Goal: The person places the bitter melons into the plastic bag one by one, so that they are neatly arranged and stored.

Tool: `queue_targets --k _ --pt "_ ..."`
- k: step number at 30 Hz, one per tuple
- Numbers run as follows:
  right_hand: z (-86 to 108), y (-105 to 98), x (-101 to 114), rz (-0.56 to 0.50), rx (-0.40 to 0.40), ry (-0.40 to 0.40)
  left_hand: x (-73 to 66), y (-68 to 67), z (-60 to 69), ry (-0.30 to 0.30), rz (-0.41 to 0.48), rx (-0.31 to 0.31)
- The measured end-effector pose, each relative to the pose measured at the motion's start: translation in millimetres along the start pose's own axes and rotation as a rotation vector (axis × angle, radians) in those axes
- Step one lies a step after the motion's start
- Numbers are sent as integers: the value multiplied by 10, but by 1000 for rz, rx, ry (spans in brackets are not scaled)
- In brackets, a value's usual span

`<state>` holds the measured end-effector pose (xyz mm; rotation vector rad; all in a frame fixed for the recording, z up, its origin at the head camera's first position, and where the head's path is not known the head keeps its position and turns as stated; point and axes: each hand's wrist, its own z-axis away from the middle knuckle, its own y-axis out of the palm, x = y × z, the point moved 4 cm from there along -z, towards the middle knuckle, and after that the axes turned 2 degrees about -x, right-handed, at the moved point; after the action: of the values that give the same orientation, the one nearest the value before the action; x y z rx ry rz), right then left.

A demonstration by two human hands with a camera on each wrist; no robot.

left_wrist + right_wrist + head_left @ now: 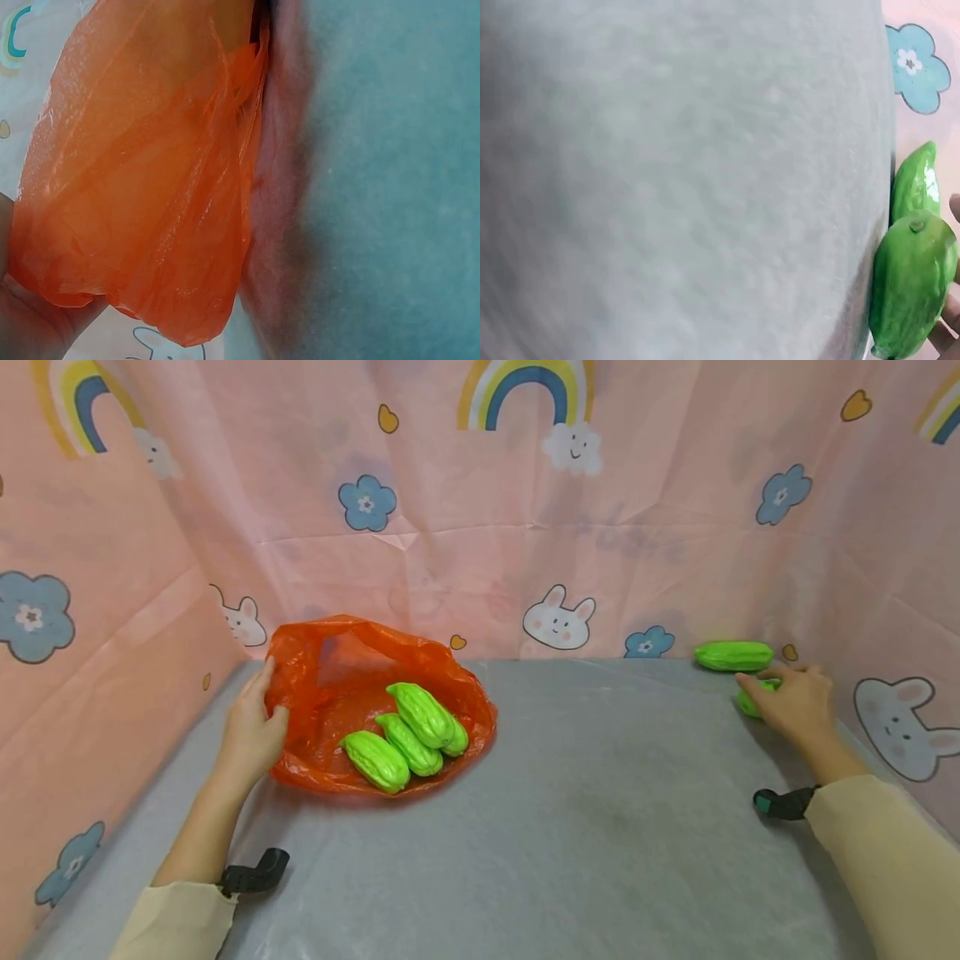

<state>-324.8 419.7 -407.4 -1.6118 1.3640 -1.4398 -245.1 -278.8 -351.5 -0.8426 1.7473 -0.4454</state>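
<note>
While the left hand (251,727) rests along the left side of the red bag (292,735), its fingers fairly straight and its thumb spread away from them, the right hand (802,702) is well to the right of the bag, its thumb and fingers pinching a gourd (911,281). In the left wrist view, thin plastic lies against the palm.

The bag lies on its side on the grey surface (600,827), its mouth wide and facing the person. Inside the bag, in the right part of its mouth, are 4 bright green gourds (375,762): 3 lie side by side at a slant, and the 4th is partly hidden at the right end, nearest the bag's right rim.

The pinched gourd is far to the right of the bag and mostly covered by the hand in the head view. Another gourd (733,656), also far to the right of the bag, lies lengthwise at the back edge of the surface, just behind the pinched gourd; whether these 2 touch, I cannot tell.

Behind the bag hangs a pink cloth (450,568) printed with rainbows, flowers and rabbits. Nearer the person than the bag, both wrists carry black cameras (255,871) beside cream sleeves (180,918).
</note>
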Motion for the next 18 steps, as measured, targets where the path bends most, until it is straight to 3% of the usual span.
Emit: queue_targets --k 8,18 --pt "118 -24 -64 -105 -162 113 -9 6 1 5 4 8" --pt "218 -5 -137 -280 -71 432 -52 -12 12 26 3 -8"
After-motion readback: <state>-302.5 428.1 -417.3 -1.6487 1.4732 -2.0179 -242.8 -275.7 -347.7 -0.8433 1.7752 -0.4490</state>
